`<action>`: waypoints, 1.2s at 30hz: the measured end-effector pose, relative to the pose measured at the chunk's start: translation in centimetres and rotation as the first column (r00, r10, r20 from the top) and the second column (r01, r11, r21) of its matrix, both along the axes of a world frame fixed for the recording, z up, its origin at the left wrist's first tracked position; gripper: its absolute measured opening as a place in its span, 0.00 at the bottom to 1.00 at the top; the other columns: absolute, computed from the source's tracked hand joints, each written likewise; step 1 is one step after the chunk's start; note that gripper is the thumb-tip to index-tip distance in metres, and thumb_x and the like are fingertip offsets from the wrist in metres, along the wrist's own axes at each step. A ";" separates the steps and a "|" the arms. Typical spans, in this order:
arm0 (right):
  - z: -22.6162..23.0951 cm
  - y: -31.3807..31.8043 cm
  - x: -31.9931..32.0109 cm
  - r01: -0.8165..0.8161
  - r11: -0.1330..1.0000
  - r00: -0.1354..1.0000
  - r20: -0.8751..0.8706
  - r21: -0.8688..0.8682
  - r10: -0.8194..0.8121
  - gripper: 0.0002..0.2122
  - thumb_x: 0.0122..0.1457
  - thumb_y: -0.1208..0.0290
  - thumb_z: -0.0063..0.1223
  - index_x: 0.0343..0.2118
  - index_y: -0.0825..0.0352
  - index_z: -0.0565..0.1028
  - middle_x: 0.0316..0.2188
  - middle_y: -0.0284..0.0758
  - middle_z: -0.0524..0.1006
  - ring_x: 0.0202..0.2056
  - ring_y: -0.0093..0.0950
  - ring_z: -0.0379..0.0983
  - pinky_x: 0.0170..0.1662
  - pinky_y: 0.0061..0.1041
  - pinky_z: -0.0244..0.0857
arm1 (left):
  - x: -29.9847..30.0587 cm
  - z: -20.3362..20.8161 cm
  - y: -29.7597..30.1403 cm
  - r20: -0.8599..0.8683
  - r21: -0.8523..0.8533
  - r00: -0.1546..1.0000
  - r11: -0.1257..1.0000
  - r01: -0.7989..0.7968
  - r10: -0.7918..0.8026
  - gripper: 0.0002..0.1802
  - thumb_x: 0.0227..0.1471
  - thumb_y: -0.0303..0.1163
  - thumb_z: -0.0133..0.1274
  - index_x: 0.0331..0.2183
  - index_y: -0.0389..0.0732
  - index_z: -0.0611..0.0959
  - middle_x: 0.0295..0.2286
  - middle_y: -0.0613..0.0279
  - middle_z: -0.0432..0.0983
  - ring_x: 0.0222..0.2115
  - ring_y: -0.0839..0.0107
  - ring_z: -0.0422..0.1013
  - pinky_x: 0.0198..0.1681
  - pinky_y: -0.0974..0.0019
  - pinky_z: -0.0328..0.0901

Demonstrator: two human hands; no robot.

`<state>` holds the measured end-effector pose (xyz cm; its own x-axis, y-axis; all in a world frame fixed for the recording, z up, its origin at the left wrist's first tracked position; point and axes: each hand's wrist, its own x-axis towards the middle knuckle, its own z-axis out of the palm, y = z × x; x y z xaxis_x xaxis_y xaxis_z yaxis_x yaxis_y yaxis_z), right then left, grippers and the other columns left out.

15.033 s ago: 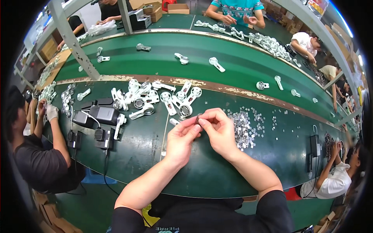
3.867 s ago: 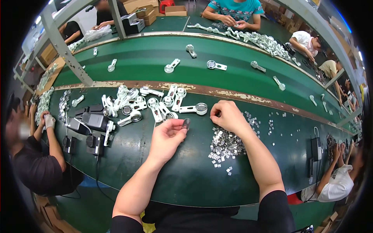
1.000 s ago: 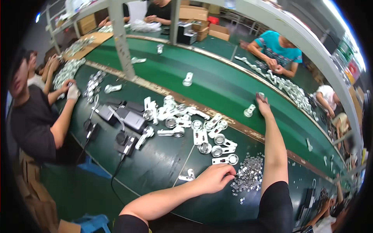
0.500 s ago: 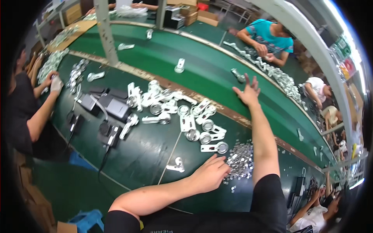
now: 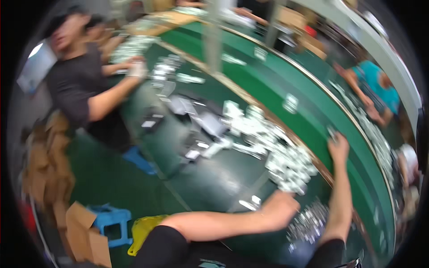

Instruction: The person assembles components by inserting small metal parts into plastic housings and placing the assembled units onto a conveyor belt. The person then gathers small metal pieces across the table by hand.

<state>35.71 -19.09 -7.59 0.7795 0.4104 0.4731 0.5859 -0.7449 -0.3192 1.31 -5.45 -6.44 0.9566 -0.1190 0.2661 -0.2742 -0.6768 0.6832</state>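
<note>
Out over the green conveyor belt (image 5: 308,120), my right hand (image 5: 338,146) is closed round a whitish-grey paddle-shaped part (image 5: 331,131), whose end sticks out past the fingers. My left hand (image 5: 281,210) is above the table, fingers curled in and blurred; what they hold, if anything, is hidden. Beside it lies a heap of small shiny metal pieces (image 5: 308,223). Just beyond is a pile of white paddle-shaped parts with round ends (image 5: 288,165). A separate white piece (image 5: 251,203) rests left of my left hand.
Black and grey devices (image 5: 208,123) with cords stand on the table to the left. A person in black (image 5: 73,85) works farther left; another in turquoise (image 5: 380,89) sits across the belt. A blue stool (image 5: 111,221) and cardboard box (image 5: 87,234) are at lower left.
The view has swung left and blurred. My right hand, spread beside a part on the belt before, has closed on it. My left hand has lifted off the metal pieces with its fingers curled.
</note>
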 end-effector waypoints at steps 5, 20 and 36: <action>-2.1 -5.1 -2.3 0.020 0.997 0.999 0.050 -0.074 -0.016 0.29 0.45 0.78 0.50 0.55 0.65 0.66 0.45 0.52 0.70 0.48 0.52 0.65 0.53 0.43 0.60 | 0.2 -4.4 -4.0 0.198 -0.087 0.980 0.996 -0.004 0.021 0.10 0.41 0.25 0.53 0.31 0.37 0.73 0.32 0.51 0.71 0.39 0.55 0.68 0.43 0.56 0.62; -3.4 -7.1 -4.1 0.012 1.000 0.996 0.083 0.001 -0.012 0.16 0.49 0.71 0.58 0.41 0.69 0.72 0.34 0.48 0.76 0.36 0.46 0.74 0.40 0.40 0.68 | 1.6 -4.9 -3.4 0.271 -0.105 0.960 0.994 -0.040 0.067 0.07 0.44 0.30 0.53 0.28 0.40 0.74 0.27 0.54 0.72 0.32 0.53 0.71 0.35 0.54 0.66; 2.2 9.1 -19.4 -0.403 0.909 0.907 -0.091 0.102 0.412 0.11 0.45 0.78 0.60 0.33 0.70 0.73 0.25 0.40 0.73 0.28 0.30 0.68 0.34 0.30 0.63 | -0.8 -3.1 -3.8 0.349 -0.091 0.932 0.986 0.142 -0.102 0.09 0.48 0.33 0.50 0.30 0.37 0.77 0.27 0.50 0.75 0.31 0.54 0.74 0.33 0.56 0.68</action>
